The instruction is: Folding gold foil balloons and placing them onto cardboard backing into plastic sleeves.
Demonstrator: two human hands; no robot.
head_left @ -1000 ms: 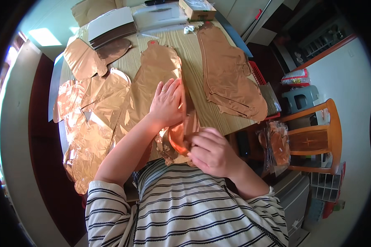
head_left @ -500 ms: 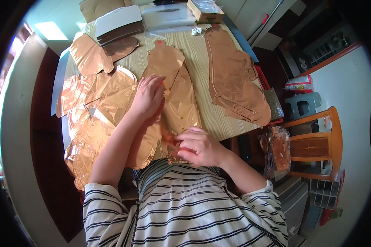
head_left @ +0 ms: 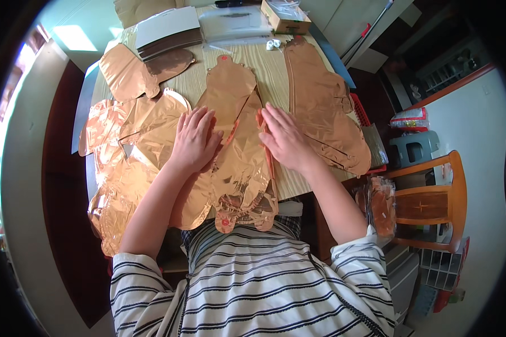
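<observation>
A flat, copper-coloured foil balloon [head_left: 233, 168] lies lengthwise in front of me, with a small red mark on its far tab and another on its near end. The near end is crumpled and hangs at the table edge by my waist. My left hand [head_left: 194, 140] is open, fingers together and stretched out, resting on the left part of the foil. On the opposite side, my right hand [head_left: 287, 137] is open too, with its fingertips along the balloon's right edge. Neither hand grips anything that I can see.
More flat foil balloons lie in a shiny pile [head_left: 146, 132] to the left, and another balloon [head_left: 323, 106] on the right. Behind are a stack of cards [head_left: 168, 28], clear plastic bags [head_left: 236, 25] and a small box [head_left: 285, 22]. A wooden chair [head_left: 458, 196] stands right of the table [head_left: 272, 73].
My right hand has left the balloon's near end and moved forward to its right edge, its fingers straightening. The near end now lies spread out. My left hand has shifted slightly back, its fingers flatter.
</observation>
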